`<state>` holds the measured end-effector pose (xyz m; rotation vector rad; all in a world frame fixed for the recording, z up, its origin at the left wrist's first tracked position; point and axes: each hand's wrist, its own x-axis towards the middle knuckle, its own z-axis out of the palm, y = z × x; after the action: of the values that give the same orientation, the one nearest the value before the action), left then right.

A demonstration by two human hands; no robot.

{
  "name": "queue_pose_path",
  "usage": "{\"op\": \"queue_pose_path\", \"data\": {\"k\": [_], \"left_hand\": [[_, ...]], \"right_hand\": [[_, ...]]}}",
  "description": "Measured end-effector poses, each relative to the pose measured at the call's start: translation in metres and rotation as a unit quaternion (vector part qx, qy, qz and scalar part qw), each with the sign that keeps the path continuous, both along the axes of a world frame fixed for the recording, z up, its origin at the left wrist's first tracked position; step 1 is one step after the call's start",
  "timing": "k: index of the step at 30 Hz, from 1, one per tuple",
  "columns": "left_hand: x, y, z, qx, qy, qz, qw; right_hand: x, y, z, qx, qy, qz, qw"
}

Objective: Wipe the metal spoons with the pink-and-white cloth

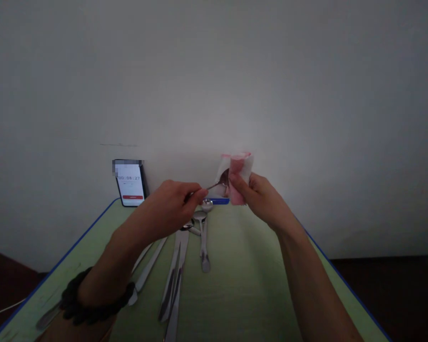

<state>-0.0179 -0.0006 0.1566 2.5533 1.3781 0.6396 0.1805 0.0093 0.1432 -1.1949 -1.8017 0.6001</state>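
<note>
My left hand (pixel 185 202) pinches the handle of a metal spoon (pixel 214 185), whose bowl points right. My right hand (pixel 258 192) grips a pink and white cloth (pixel 237 173), folded in the fingers with the thumb in front. The spoon's bowl touches the cloth and is partly covered by it. Both hands are raised over the far part of the table. Below them, several metal spoons (pixel 200 216) and knives (pixel 180 266) lie on the green table (pixel 242 285), some overlapping. My left forearm hides part of the cutlery.
A phone (pixel 130 183) showing a timer leans upright against the pale wall (pixel 214 85) at the table's back left. A blue item (pixel 220 201) lies at the back edge under the hands. Another utensil (pixel 49 316) is beside my left wrist, which wears a black bracelet.
</note>
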Motion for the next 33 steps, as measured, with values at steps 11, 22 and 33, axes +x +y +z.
{"op": "queue_pose_path", "data": {"k": [11,22,33], "left_hand": [[-0.003,0.003,-0.003,-0.013,0.057,-0.014,0.998],[-0.004,0.002,-0.001,-0.007,0.042,-0.006,0.999],[-0.003,0.001,0.000,-0.005,0.044,-0.004,0.999]], "right_hand": [[0.012,0.000,-0.003,-0.113,-0.158,-0.025,0.981],[0.008,-0.002,-0.002,-0.100,-0.091,-0.020,0.991],[0.008,-0.002,-0.001,-0.091,-0.076,-0.010,0.993]]}}
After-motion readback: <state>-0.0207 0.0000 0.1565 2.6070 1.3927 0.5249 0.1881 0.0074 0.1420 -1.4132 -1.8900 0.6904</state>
